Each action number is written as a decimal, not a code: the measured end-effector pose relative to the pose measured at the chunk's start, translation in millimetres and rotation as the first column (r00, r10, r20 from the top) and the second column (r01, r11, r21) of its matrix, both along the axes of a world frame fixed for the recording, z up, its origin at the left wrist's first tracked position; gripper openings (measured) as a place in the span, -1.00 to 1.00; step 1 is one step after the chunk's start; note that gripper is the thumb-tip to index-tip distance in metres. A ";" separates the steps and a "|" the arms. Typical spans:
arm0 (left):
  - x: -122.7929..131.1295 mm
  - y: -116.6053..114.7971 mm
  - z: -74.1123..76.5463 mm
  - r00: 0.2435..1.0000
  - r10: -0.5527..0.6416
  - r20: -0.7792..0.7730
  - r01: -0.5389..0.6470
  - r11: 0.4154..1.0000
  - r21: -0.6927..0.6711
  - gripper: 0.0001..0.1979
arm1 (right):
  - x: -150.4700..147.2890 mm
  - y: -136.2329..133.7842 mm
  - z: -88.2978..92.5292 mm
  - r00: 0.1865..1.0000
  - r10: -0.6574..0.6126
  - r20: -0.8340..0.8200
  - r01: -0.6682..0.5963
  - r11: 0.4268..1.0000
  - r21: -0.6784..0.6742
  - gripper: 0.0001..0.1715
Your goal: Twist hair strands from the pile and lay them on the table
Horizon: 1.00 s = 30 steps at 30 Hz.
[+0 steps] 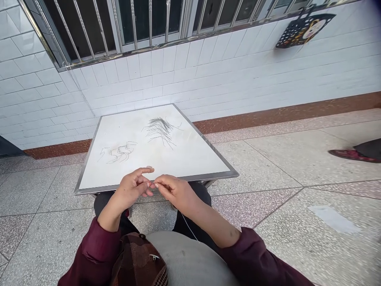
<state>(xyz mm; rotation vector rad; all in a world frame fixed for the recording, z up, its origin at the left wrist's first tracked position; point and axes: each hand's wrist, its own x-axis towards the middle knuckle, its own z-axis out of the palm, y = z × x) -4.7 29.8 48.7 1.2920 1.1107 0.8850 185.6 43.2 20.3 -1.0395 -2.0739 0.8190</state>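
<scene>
My left hand and my right hand meet fingertip to fingertip just below the near edge of a small white table. Both pinch something very fine. A thin white thread runs from under my right hand down toward my lap. On the table lie a bundle of dark straight strands at the far middle and a few curled dark strands to its left. My index finger on the left hand sticks out over the table edge.
A white tiled wall with a barred window rises behind the table. A dark patterned bag hangs on the wall at the right. Another person's red shoe shows at the right edge, on the speckled floor.
</scene>
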 end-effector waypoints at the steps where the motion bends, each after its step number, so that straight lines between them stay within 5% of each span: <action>1: -1.9 0.2 0.0 1.000 -0.005 -0.001 0.005 1.000 0.001 -0.54 | 0.7 0.4 -0.2 1.000 0.002 -0.007 -0.002 1.000 -0.004 -0.79; 6: -14.8 0.6 -0.1 0.991 0.127 -0.036 -0.122 0.987 0.105 -0.54 | 3.0 1.2 -2.5 0.999 -0.051 0.008 0.051 0.999 0.002 -0.78; 10: -15.2 -3.6 -1.8 0.940 0.326 -0.102 -0.282 0.908 0.310 -0.60 | 2.6 1.9 -5.4 0.994 -0.113 0.006 0.112 0.991 0.074 -0.81; 18: 5.0 -12.8 -10.8 0.870 0.346 -0.352 -0.053 0.775 0.630 -0.65 | -2.4 -5.0 -3.7 0.994 -0.089 -0.071 0.097 0.988 0.121 -0.81; 24: 9.2 -14.2 -12.1 0.824 0.477 -0.306 -0.122 0.676 0.726 -0.67 | -0.7 -9.9 0.8 0.957 0.093 -0.273 -0.131 0.983 -0.126 -0.75; 30: 12.3 -16.7 -14.2 0.829 0.520 -0.206 -0.205 0.625 0.754 -0.73 | -8.3 -12.2 -4.6 0.982 0.088 -0.168 -0.074 0.994 0.085 -0.85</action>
